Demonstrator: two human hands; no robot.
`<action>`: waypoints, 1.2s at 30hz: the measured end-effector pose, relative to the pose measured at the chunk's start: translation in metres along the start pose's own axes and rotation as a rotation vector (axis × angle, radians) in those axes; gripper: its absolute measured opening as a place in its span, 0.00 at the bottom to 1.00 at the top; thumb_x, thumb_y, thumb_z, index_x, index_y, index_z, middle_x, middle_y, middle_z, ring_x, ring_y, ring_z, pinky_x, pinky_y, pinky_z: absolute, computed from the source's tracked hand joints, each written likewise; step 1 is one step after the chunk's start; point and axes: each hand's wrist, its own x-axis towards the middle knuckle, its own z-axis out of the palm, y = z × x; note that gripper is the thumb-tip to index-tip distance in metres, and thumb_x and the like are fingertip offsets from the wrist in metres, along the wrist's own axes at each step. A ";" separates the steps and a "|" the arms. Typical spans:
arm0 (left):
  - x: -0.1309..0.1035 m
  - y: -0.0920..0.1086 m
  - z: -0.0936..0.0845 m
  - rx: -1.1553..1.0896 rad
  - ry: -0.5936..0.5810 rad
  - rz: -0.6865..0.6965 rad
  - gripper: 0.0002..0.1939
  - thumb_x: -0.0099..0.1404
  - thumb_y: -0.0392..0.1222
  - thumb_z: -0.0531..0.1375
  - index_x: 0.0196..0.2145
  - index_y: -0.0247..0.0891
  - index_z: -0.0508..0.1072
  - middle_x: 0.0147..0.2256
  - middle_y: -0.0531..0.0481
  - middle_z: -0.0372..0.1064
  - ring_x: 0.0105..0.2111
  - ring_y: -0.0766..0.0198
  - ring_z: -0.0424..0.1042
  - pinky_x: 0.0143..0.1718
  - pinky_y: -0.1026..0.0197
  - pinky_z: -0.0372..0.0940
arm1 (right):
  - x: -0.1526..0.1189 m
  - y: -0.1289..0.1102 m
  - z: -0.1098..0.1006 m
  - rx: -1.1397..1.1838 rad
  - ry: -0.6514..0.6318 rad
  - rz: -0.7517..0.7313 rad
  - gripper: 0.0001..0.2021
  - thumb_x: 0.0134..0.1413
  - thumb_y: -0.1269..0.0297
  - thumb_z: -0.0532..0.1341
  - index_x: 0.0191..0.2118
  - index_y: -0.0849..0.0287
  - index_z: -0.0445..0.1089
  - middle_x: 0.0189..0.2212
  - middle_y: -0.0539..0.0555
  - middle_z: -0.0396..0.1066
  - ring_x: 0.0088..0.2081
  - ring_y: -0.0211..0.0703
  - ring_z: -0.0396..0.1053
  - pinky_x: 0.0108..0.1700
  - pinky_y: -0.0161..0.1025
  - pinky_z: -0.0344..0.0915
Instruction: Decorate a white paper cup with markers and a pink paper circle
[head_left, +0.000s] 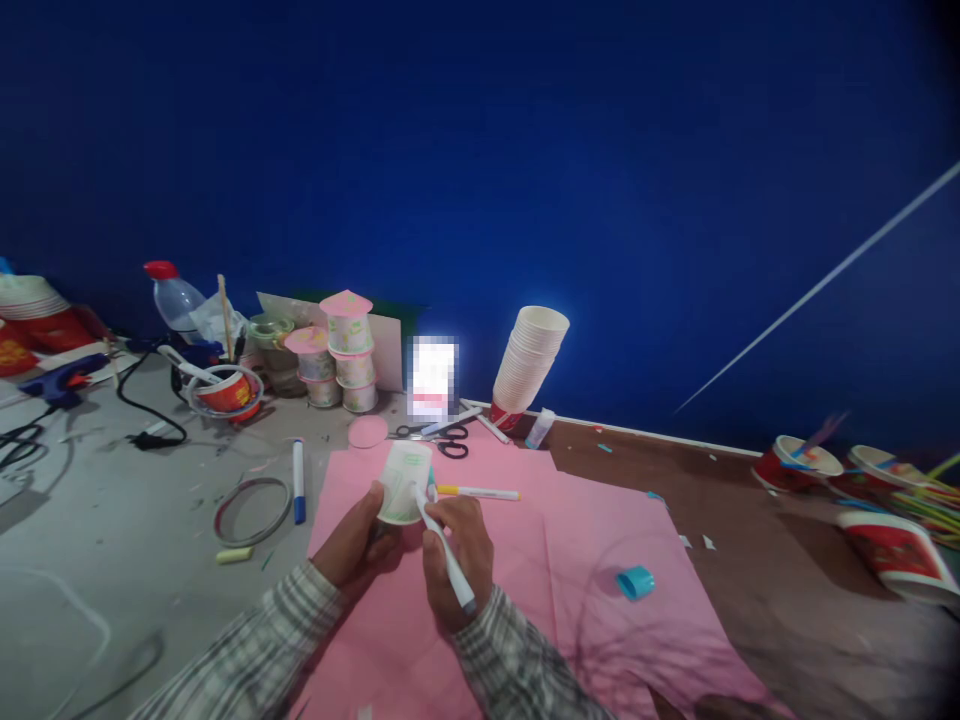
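Upside down, with its wide rim toward me, a white paper cup (pixel 403 478) with faint green drawing is gripped by my left hand (pixel 367 535) at its left side. My right hand (pixel 461 550) is closed around a white marker (pixel 450 565), whose tip end meets the cup's right side; the exact contact is hard to see. Both hands are above pink paper (pixel 517 580). Just beyond the cup lie a yellow-capped marker (pixel 480 493) and black-handled scissors (pixel 454 443). A pink paper disc (pixel 368 432) lies behind the cup.
Decorated cup towers (pixel 352 365) with pink tops stand at the back left, near a glue gun (pixel 64 378). A leaning stack of paper cups (pixel 529 360) is by the blue wall. A blue marker (pixel 299 482) and tape ring (pixel 253 510) lie left; red cups (pixel 795 463) sit right.
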 end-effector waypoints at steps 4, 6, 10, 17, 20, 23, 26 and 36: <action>0.000 0.000 0.000 -0.002 0.014 0.005 0.29 0.39 0.73 0.56 0.21 0.43 0.64 0.04 0.67 0.45 0.08 0.76 0.38 0.10 0.67 0.38 | -0.004 -0.001 0.002 0.012 0.017 0.031 0.09 0.50 0.70 0.57 0.39 0.56 0.68 0.28 0.51 0.71 0.30 0.47 0.70 0.37 0.46 0.68; 0.000 -0.001 0.000 -0.002 0.020 0.000 0.29 0.39 0.74 0.56 0.20 0.43 0.64 0.04 0.67 0.45 0.08 0.76 0.38 0.11 0.67 0.38 | -0.006 -0.003 0.003 0.013 0.001 0.040 0.09 0.50 0.69 0.57 0.38 0.55 0.68 0.28 0.51 0.71 0.29 0.47 0.70 0.36 0.47 0.68; 0.001 -0.001 -0.001 -0.001 0.030 -0.011 0.30 0.39 0.74 0.55 0.19 0.43 0.63 0.04 0.67 0.44 0.08 0.75 0.39 0.11 0.67 0.39 | -0.009 -0.005 0.004 0.027 -0.027 0.015 0.08 0.49 0.69 0.57 0.38 0.56 0.68 0.26 0.50 0.71 0.27 0.46 0.70 0.35 0.46 0.67; -0.001 0.002 0.004 0.000 0.032 0.002 0.30 0.36 0.74 0.57 0.19 0.43 0.63 0.04 0.67 0.44 0.08 0.76 0.38 0.10 0.67 0.39 | -0.004 -0.005 0.001 0.000 0.057 0.033 0.09 0.50 0.69 0.55 0.39 0.55 0.67 0.27 0.51 0.71 0.28 0.47 0.70 0.35 0.47 0.69; -0.002 0.003 0.004 0.002 0.023 0.005 0.30 0.37 0.74 0.56 0.20 0.42 0.64 0.04 0.67 0.44 0.08 0.76 0.38 0.10 0.67 0.38 | 0.000 -0.004 -0.001 -0.004 0.070 0.022 0.10 0.50 0.70 0.56 0.40 0.55 0.67 0.28 0.51 0.71 0.29 0.48 0.70 0.35 0.46 0.70; -0.001 0.002 0.003 0.004 0.013 0.003 0.30 0.37 0.74 0.56 0.20 0.42 0.63 0.04 0.67 0.45 0.08 0.76 0.38 0.11 0.67 0.37 | 0.002 -0.005 -0.003 -0.006 0.065 0.014 0.10 0.50 0.70 0.57 0.40 0.55 0.68 0.28 0.51 0.71 0.29 0.48 0.71 0.35 0.46 0.70; -0.001 0.001 0.002 0.005 0.002 0.000 0.30 0.38 0.75 0.55 0.20 0.42 0.64 0.03 0.66 0.45 0.07 0.76 0.38 0.11 0.67 0.38 | 0.004 -0.005 -0.004 -0.023 0.024 0.004 0.10 0.50 0.71 0.56 0.40 0.55 0.67 0.28 0.51 0.71 0.30 0.48 0.71 0.35 0.46 0.70; -0.002 0.002 0.003 0.002 0.008 -0.012 0.30 0.39 0.75 0.55 0.20 0.42 0.64 0.03 0.67 0.44 0.08 0.76 0.38 0.11 0.67 0.38 | 0.003 -0.002 -0.002 -0.019 0.038 0.012 0.09 0.50 0.71 0.57 0.39 0.55 0.67 0.28 0.51 0.71 0.29 0.47 0.71 0.35 0.46 0.70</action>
